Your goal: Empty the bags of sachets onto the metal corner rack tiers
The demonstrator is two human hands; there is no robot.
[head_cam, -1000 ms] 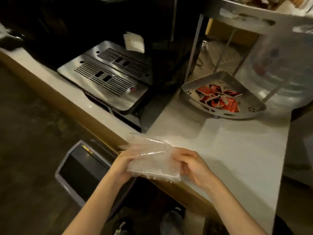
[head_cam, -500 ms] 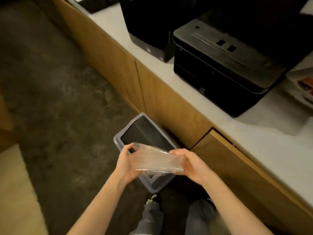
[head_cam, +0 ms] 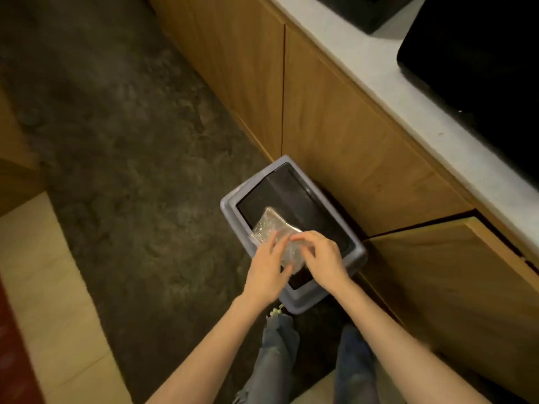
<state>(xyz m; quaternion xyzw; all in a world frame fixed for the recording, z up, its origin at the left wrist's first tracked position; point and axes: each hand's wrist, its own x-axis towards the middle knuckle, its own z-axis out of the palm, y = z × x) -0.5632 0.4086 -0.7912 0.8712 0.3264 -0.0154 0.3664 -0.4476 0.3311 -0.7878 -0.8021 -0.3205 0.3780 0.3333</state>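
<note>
Left hand (head_cam: 269, 272) and right hand (head_cam: 322, 259) both pinch the empty plastic bag (head_cam: 275, 233) right over the bin (head_cam: 357, 252)'s black lid. The bag is light, so if they let go early it could just sit on the lid or slide off to the floor.

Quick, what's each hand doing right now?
Left hand: holds the empty plastic bag above the bin, fingers fairly straight.
Right hand: fingers curled, pinching the same bag.
</note>
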